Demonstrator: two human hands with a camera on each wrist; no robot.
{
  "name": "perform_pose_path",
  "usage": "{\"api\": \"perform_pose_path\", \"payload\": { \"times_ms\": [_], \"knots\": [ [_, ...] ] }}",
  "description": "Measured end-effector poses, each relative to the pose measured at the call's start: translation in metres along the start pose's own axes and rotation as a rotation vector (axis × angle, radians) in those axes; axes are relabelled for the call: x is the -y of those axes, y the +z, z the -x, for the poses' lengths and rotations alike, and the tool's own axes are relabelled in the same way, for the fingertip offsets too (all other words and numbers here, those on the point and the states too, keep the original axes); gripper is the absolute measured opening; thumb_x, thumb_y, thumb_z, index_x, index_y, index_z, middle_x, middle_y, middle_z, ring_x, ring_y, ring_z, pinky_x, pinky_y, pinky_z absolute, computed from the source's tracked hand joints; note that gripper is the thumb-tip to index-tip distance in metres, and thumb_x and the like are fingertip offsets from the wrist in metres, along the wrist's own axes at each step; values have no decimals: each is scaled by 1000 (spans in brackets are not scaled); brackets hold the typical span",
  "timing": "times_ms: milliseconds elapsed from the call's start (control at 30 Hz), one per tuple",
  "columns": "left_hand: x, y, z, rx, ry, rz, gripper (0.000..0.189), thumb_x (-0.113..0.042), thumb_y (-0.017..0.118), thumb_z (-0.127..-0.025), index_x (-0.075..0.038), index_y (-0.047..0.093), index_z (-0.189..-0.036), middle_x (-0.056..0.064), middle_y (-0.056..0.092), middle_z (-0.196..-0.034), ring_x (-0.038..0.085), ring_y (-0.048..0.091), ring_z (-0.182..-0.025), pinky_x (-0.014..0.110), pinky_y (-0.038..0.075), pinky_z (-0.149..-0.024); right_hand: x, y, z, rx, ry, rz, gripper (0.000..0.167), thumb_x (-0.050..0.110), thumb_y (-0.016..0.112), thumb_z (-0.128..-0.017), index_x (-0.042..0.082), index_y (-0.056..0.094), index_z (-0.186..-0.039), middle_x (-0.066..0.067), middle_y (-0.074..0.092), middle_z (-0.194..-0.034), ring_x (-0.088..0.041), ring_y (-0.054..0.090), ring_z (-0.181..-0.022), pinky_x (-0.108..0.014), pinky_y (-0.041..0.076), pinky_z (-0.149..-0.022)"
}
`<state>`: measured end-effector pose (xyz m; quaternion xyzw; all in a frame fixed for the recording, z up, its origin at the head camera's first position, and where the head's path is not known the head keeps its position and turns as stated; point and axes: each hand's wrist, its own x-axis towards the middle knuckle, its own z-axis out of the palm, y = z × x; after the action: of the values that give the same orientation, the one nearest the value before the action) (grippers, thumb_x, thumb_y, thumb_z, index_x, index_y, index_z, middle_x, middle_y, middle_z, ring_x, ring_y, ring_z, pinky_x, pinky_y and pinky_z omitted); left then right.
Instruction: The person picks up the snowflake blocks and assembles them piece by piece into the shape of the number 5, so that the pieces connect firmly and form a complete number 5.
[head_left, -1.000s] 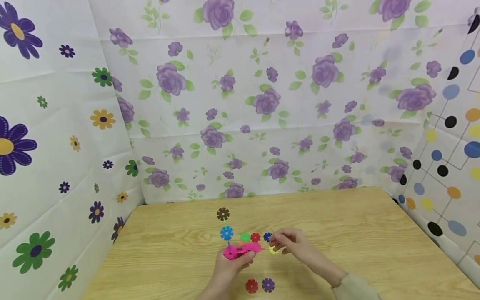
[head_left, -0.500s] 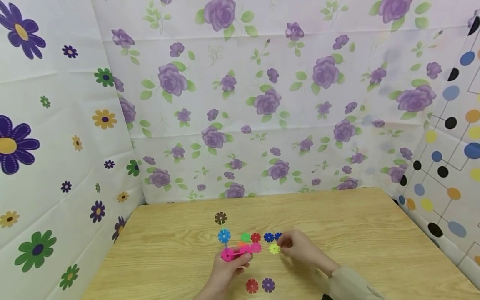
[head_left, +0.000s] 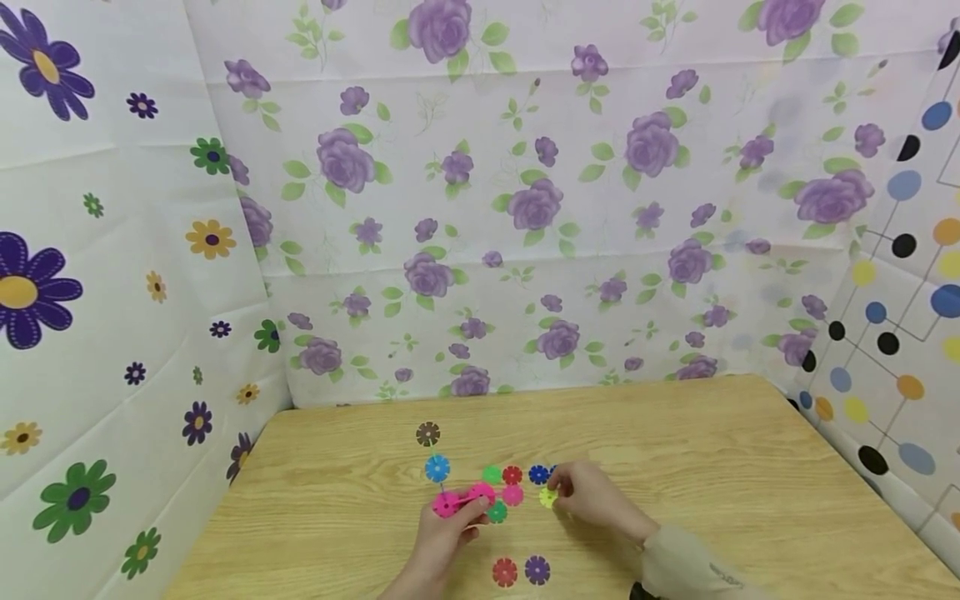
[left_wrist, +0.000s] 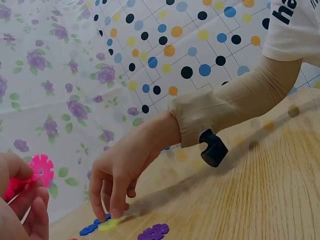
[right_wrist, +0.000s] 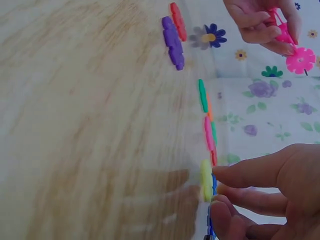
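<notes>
My left hand (head_left: 444,533) holds a chain of slotted plastic discs by its pink disc (head_left: 482,493). Another pink disc (head_left: 446,504) sits beside it, and a light blue disc (head_left: 437,468) and a brown disc (head_left: 428,433) extend upward from there. Down at the table, my right hand (head_left: 596,496) has its fingertips at a flat yellow disc (head_left: 547,497) and a dark blue disc partly hidden behind the fingers. In the right wrist view a gap shows between the thumb and forefinger at the yellow disc (right_wrist: 206,180).
Near the hands on the wooden table (head_left: 675,450) lie a dark blue disc (head_left: 538,474), red disc (head_left: 512,475), pink disc (head_left: 513,495), and green discs (head_left: 497,512). Closer to me lie a red disc (head_left: 505,572) and a purple disc (head_left: 537,570). Patterned cloth surrounds the table.
My left hand has shifted slightly left with the disc chain, uncovering a green disc. My right hand has come down onto the discs, moving right, then slightly back left to the yellow one.
</notes>
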<state>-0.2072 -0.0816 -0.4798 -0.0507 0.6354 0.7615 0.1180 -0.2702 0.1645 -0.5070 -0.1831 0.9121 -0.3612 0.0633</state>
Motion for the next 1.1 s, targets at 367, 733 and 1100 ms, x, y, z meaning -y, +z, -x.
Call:
{"api": "perform_pose_path", "payload": {
  "times_ms": [367, 733, 1100],
  "knots": [
    [5, 0, 2, 19, -31, 14, 30, -22, 73, -86, -7, 67, -112, -8, 71, -82, 6, 65, -77, 20, 51, -72, 0, 8, -5, -49, -2, 65, 26, 12, 83, -73, 6, 63, -90, -1, 57, -76, -13, 49, -68, -24, 41, -56],
    [11, -1, 0, 13, -62, 42, 35, -25, 74, -86, -7, 64, -114, -8, 72, -85, 6, 66, -78, 19, 52, -72, 2, 10, -10, -67, 60, 60, 31, 15, 83, -74, 5, 58, -89, -4, 55, -78, -14, 48, -69, -24, 40, -57],
    [11, -2, -1, 4, -80, 64, 30, -25, 76, -84, -8, 69, -108, -5, 73, -81, 6, 66, -75, 19, 51, -71, 5, 11, -5, -97, -36, -114, 14, 2, 69, -84, 5, 56, -86, -1, 56, -74, -10, 53, -63, -20, 47, -51]
  ]
}}
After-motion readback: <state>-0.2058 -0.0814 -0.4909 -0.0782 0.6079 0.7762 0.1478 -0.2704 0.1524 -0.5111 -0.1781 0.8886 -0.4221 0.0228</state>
